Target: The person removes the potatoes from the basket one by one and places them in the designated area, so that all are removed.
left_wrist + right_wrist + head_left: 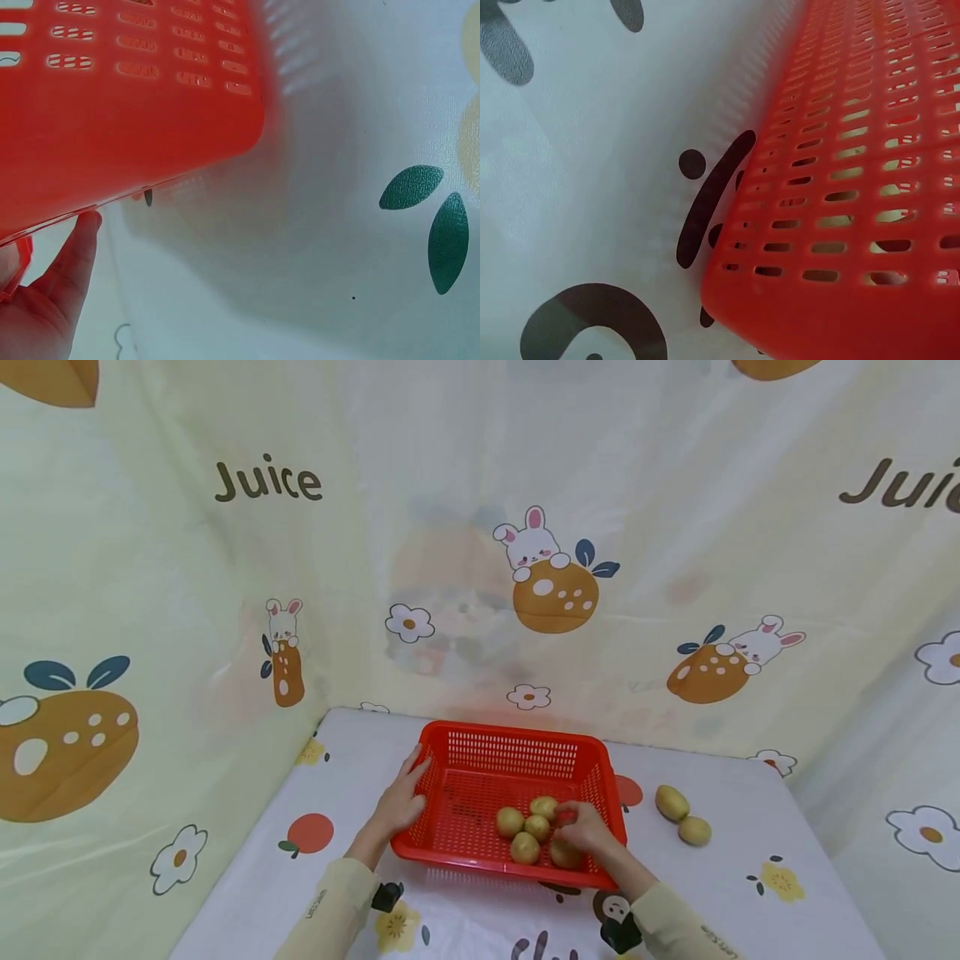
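Note:
A red plastic basket with slotted walls stands on the table, with several potatoes grouped in its right half. At the basket's left rim, my left hand holds on; the left wrist view shows a fingertip against the red edge. My right hand reaches over the right front corner into the basket. Its bent fingers are right beside the rearmost potato, with a gap between finger and thumb. Another potato lies under this hand, partly hidden. In the right wrist view only the basket's slotted wall shows, not the hand.
Two more potatoes, one farther back and one nearer, lie on the table to the right of the basket. A printed cloth covers the table. Printed curtains close off the back and sides.

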### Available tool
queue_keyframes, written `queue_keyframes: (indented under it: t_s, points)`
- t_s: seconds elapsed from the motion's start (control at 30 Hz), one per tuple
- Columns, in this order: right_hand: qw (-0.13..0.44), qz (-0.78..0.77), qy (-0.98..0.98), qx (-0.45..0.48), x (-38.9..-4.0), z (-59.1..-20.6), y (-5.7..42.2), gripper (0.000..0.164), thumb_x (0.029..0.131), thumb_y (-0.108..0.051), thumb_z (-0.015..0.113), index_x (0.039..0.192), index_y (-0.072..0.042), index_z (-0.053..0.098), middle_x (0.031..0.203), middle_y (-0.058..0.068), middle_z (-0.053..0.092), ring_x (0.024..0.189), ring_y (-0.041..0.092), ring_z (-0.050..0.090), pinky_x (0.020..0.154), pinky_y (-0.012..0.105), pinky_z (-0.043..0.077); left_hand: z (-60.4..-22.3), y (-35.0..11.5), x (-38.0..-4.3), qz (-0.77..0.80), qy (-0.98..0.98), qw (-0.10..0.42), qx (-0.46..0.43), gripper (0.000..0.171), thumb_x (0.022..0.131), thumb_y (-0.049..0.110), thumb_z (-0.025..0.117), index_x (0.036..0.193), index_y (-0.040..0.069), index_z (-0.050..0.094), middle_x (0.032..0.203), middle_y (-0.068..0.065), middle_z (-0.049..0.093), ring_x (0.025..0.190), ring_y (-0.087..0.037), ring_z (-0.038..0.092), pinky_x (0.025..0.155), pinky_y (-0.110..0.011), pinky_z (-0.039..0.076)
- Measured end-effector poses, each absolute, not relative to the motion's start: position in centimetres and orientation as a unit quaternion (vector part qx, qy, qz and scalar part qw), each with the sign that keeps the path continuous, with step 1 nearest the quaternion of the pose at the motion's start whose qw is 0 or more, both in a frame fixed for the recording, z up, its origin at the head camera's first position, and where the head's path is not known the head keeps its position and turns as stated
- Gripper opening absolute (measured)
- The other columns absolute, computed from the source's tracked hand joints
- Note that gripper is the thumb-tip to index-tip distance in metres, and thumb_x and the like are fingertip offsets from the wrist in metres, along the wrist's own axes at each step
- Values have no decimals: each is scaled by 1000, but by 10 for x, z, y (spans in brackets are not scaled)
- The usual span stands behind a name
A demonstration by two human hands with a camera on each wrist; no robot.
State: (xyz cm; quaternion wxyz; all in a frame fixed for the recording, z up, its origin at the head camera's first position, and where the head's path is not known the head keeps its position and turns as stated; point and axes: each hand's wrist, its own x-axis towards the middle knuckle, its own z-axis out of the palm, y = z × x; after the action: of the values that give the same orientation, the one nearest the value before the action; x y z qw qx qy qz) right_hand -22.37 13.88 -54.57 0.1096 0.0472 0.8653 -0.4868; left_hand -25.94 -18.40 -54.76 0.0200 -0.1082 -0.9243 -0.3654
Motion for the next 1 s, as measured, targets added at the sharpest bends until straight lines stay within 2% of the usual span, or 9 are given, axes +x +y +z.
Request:
queue_keyframes:
  t_s: [0.17,0.3,0.53,0.6,0.73,0.87,1.0]
  points:
    - [115,-497,860,33,-221,-546,135,58,72,15,62,129,12,51,98,26,65,77,24,60,67,35,54,-546,-185,-260,-368,-923,17,-108,70,81,0,49,151,1,37,165,-7,14,146,-33,26,102,-58,40]
    - [115,-485,867,25,-220,-546,133,68,70,17,62,136,10,48,87,20,66,69,20,59,61,31,51,-545,-186,-260,-369,-922,20,-111,70,81,1,50,151,1,37,164,-7,15,146,-33,26,102,-57,41]
    - [131,-513,848,39,-218,-550,130,75,75,12,66,144,7,38,65,9,52,53,16,45,52,26,40,-548,-186,-259,-378,-919,14,-111,71,81,2,50,151,0,37,165,-7,15,145,-34,27,100,-58,43]
    - [137,-522,840,46,-218,-549,131,77,76,10,67,146,7,35,68,8,52,52,16,44,52,26,40,-550,-185,-259,-378,-919,14,-113,70,81,1,50,150,0,37,164,-7,15,145,-35,27,100,-58,42]
    - [128,-514,847,46,-220,-543,133,75,74,7,67,143,9,39,77,13,60,59,17,50,55,27,47,-550,-184,-260,-381,-918,17,-113,69,82,0,49,150,-1,37,164,-8,15,145,-33,28,101,-57,42]
    - [125,-507,851,49,-221,-533,136,65,77,4,66,138,11,45,79,12,66,68,19,60,65,32,53,-548,-184,-260,-375,-919,20,-117,70,81,0,50,150,-1,37,164,-9,16,144,-34,29,100,-57,43]
    - [121,-499,857,50,-221,-524,138,59,80,2,67,135,11,48,89,12,70,81,21,64,76,38,56,-545,-185,-258,-368,-922,22,-120,71,79,1,50,149,-2,38,164,-11,16,144,-35,29,100,-57,42]
